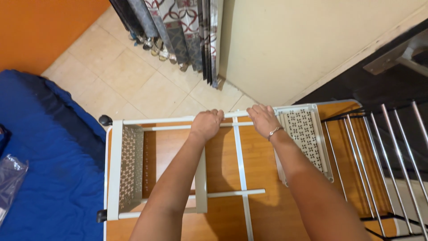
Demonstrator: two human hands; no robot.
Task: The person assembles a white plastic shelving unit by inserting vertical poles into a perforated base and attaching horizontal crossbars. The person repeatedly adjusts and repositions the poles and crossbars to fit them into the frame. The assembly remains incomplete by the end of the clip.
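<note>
Overhead view of a room corner. The floor is laid with pale beige tiles and meets a cream wall at upper right and an orange wall at upper left. A patterned curtain hangs at top centre, with several shoes lined up at its foot. A blue mattress fills the lower left; a clear plastic bag lies on its edge. A wood-grain table on black castors occupies the centre. On it stands a white rack frame made of thin rails and two perforated side panels, the left panel upright and the right panel leaning outward; the space within the frame holds nothing. A metal drying rack with parallel silver rods stands just beside the table at right. The left hand is clenched around the frame's top rail. The right hand, wearing a thin bracelet, grasps the same rail, near the other hand.
</note>
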